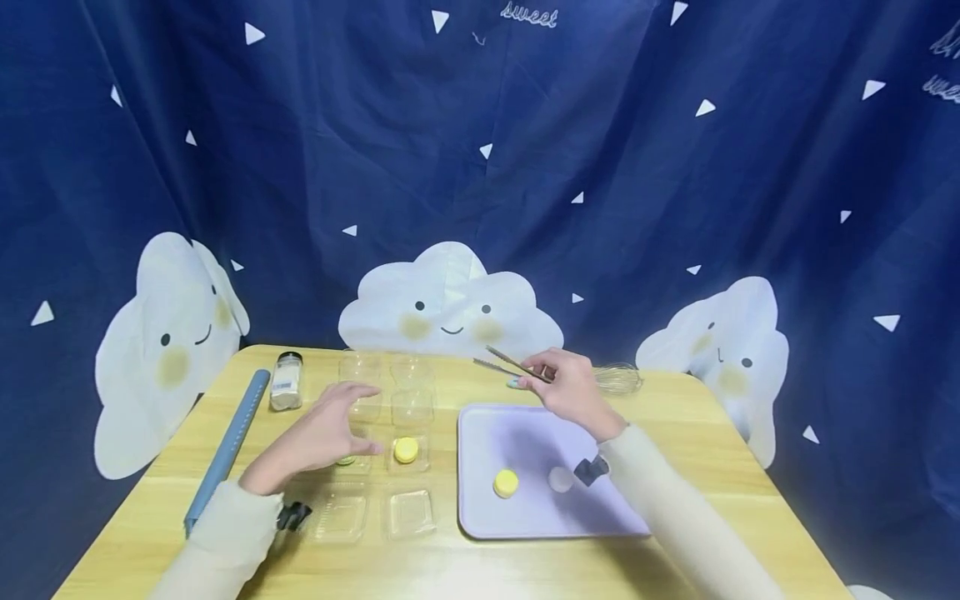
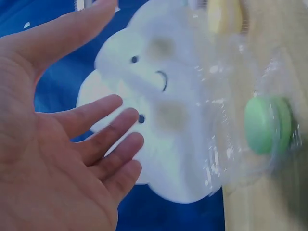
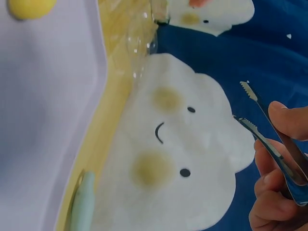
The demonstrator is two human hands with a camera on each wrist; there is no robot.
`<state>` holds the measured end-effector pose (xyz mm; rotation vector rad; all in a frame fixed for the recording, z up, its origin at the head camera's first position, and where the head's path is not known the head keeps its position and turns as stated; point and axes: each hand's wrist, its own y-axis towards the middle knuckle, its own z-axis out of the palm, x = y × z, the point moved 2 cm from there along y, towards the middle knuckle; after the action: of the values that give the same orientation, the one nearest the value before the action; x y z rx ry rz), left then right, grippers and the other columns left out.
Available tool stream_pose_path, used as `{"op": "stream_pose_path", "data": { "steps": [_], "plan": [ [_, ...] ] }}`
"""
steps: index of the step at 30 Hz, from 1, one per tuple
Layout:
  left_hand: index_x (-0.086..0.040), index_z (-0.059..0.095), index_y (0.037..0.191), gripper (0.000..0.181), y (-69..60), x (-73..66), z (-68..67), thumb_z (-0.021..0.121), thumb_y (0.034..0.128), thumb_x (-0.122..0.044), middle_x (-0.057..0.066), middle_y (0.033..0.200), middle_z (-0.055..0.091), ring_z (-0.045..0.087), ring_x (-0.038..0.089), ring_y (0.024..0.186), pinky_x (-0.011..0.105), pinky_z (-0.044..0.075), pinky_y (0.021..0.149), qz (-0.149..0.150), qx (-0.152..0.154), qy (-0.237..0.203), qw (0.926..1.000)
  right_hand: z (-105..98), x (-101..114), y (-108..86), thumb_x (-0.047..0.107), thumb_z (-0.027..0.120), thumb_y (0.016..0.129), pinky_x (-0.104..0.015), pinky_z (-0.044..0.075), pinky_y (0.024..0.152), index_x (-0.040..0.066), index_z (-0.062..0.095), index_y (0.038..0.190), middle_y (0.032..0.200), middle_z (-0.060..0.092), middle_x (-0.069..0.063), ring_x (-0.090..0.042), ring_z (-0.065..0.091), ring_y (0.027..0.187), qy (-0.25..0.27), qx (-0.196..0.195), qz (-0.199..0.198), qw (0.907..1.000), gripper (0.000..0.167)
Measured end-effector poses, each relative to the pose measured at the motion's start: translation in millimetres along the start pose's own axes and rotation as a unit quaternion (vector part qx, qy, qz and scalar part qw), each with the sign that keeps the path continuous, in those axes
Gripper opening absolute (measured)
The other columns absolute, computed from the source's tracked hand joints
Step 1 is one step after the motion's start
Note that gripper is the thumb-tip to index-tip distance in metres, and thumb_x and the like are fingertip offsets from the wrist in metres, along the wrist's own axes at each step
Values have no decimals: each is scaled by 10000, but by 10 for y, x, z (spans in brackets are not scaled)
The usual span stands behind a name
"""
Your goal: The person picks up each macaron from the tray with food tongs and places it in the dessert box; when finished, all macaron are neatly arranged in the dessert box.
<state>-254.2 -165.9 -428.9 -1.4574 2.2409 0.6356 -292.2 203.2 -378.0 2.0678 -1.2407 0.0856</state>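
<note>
My right hand (image 1: 570, 385) grips metal tongs (image 3: 276, 149) with serrated tips, held up above the far edge of the lavender tray (image 1: 480, 517). The tong tips stand apart with nothing between them. On that tray lie a yellow macaron (image 1: 506, 483) and a pale one (image 1: 560, 479). My left hand (image 1: 326, 429) hovers over clear plastic boxes, thumb and fingers spread, holding nothing. Below it a green macaron (image 2: 267, 124) sits in one box, mostly hidden in the head view. Another yellow macaron (image 1: 406, 450) sits in the box beside it.
More clear boxes (image 1: 411, 512) stand in rows near and far. At the left are a blue-grey bar with a row of marks (image 1: 228, 450) and a black-lidded jar (image 1: 287, 383). Behind the tray lies a wire whisk (image 1: 618, 379). A blue curtain (image 1: 637, 167) hangs behind the table.
</note>
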Motion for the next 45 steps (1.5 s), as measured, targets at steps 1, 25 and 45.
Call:
{"op": "stream_pose_path", "data": {
  "steps": [1, 25, 45],
  "plan": [
    [-37, 546, 1416, 844, -55, 11, -49, 895, 730, -383, 221, 1461, 531, 446, 469, 1371, 666, 430, 1085, 13, -51, -32, 10000, -16, -22, -17, 200, 876, 781, -220, 459, 598, 150, 796, 944, 753, 682, 45, -97, 539, 655, -1, 2, 78, 10000, 189],
    [-34, 584, 1314, 876, -820, 234, 35, 933, 609, -419, 133, 1318, 609, 564, 396, 1236, 622, 496, 1011, -54, 1041, -336, 9940, -98, -381, -392, 212, 825, 824, -230, 438, 566, 151, 795, 981, 740, 702, 46, -103, 563, 660, 101, 256, 1084, 9937, 171],
    [-34, 582, 1336, 900, -865, 330, 166, 925, 599, -420, 99, 1314, 652, 593, 398, 1254, 622, 474, 1041, -127, 1198, -408, 9919, 71, -300, -879, 286, 851, 795, -181, 471, 648, 279, 787, 930, 749, 660, 199, 29, 549, 695, -324, 967, 800, 9916, 149]
  ]
}}
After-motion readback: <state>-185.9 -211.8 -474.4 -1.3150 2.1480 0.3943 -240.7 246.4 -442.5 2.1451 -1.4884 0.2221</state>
